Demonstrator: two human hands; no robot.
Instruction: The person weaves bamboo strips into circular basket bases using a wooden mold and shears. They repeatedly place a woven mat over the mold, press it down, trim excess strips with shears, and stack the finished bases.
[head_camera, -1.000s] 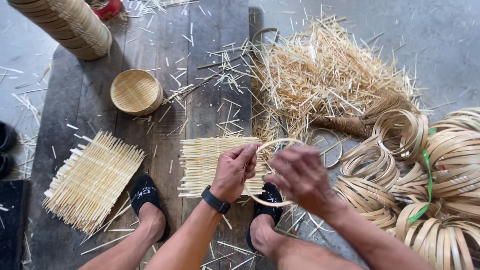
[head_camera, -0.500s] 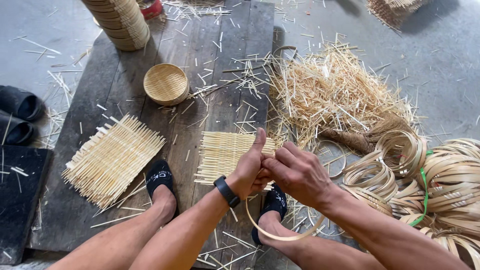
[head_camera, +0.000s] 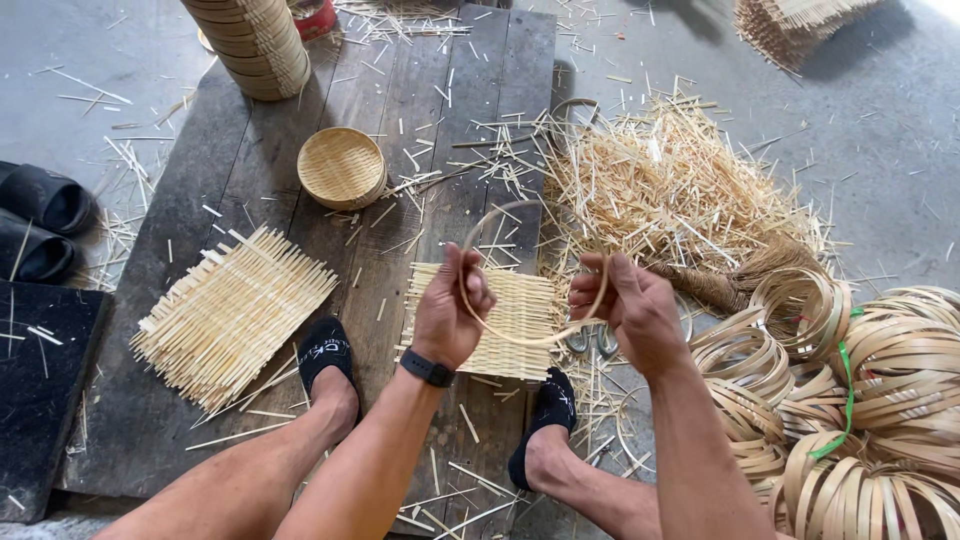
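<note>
Hands hold a thin bamboo hoop (head_camera: 520, 270) up above the woven mat (head_camera: 500, 320). Left hand (head_camera: 450, 310) is closed tight on the hoop's left side. Right hand (head_camera: 630, 305) pinches its right side with curled fingers. Small round basket (head_camera: 342, 167) sits beyond the mat. Coiled strips (head_camera: 850, 390) lie right of the mat.

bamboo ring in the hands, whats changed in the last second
Both hands raised the bamboo ring from low near the feet to above the woven mat. The left hand and right hand moved apart, each gripping one side. The mats, the small basket and the hoop pile stayed put.
</note>
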